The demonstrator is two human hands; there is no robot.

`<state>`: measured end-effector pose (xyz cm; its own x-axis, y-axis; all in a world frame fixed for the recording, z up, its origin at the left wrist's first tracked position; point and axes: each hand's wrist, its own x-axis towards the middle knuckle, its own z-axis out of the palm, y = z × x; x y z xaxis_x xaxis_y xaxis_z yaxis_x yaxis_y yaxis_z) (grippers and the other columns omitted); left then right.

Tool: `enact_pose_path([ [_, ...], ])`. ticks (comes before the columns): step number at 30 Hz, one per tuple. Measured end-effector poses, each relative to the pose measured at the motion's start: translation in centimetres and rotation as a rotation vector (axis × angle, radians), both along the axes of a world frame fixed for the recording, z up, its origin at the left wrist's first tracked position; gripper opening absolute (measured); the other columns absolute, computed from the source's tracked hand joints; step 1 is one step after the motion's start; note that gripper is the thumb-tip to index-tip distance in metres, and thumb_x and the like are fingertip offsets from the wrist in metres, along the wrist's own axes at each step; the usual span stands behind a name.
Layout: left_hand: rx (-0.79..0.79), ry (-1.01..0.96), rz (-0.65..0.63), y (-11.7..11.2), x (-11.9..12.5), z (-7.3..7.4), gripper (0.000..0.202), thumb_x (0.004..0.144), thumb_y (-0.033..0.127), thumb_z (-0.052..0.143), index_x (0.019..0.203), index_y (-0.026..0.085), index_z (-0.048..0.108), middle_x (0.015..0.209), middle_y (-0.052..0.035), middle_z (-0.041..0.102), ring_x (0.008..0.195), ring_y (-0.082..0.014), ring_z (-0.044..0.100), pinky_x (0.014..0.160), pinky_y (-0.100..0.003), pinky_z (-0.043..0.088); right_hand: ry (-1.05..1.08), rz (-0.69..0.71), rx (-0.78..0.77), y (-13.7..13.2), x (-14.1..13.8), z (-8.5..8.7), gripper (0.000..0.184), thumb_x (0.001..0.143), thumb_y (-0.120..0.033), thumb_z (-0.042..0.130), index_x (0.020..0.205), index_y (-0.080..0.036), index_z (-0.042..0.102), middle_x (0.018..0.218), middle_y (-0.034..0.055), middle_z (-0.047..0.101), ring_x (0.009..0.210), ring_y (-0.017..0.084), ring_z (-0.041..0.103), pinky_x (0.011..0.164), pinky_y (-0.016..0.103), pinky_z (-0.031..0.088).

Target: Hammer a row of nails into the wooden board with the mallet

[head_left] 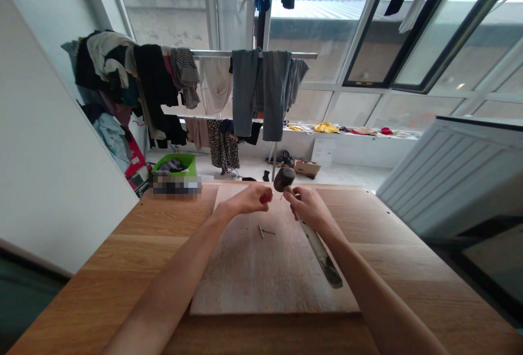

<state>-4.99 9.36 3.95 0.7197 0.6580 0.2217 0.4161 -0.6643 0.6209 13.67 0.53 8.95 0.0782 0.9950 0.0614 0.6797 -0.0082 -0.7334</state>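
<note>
My right hand (306,208) is wrapped round a hammer (314,246), gripping it close to its dark head. The head stands up beyond my fingers, and the long worn handle runs back under my forearm. To the left, my left hand (255,199) is closed with curled fingers above the far part of a wooden board (245,273); whatever it may hold is hidden. A thin nail-like piece (281,195) shows between the hands, too small to make out clearly. Two loose nails (261,232) lie on the board, nearer to me than the hands.
The board lies on a wooden table (143,246). Past its far edge stand a green basket (192,163) with cloth in it and a rack of hanging clothes (245,93). A cardboard box (306,169) sits on the floor. A ribbed white panel (441,170) borders the right side.
</note>
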Motion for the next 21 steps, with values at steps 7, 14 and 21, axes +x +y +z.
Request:
enact_pose_path([
  [7,-0.198,-0.388,0.232,2.7,-2.0,-2.5,0.011,0.074,0.02,0.068,0.082,0.015,0.065,0.076,-0.0024,0.071,0.069,-0.0129,0.065,0.066,-0.023,0.051,-0.01,0.018,0.035,0.2,-0.1,-0.3,0.025,0.09,-0.031,0.052,0.068,-0.021,0.054,0.048,-0.0021,0.059,0.041,0.013,0.056,0.045,0.022,0.037],
  [14,-0.179,-0.409,0.201,2.3,-0.9,-3.5,0.008,0.075,0.02,0.07,0.079,0.014,0.065,0.074,-0.0024,0.071,0.067,-0.0128,0.065,0.066,-0.023,0.051,0.045,0.025,0.04,1.2,0.3,-2.2,0.02,0.085,-0.029,0.052,0.067,-0.02,0.053,0.05,-0.0013,0.06,0.044,0.013,0.057,0.046,0.022,0.037],
  [21,-0.089,-0.368,0.223,2.0,-0.7,-3.7,0.007,0.076,0.02,0.069,0.079,0.014,0.066,0.071,-0.0004,0.068,0.064,-0.0109,0.059,0.06,-0.021,0.046,0.109,0.062,0.025,0.9,-0.2,-2.1,0.014,0.082,-0.024,0.05,0.069,-0.022,0.05,0.05,-0.0035,0.057,0.045,0.013,0.055,0.047,0.023,0.038],
])
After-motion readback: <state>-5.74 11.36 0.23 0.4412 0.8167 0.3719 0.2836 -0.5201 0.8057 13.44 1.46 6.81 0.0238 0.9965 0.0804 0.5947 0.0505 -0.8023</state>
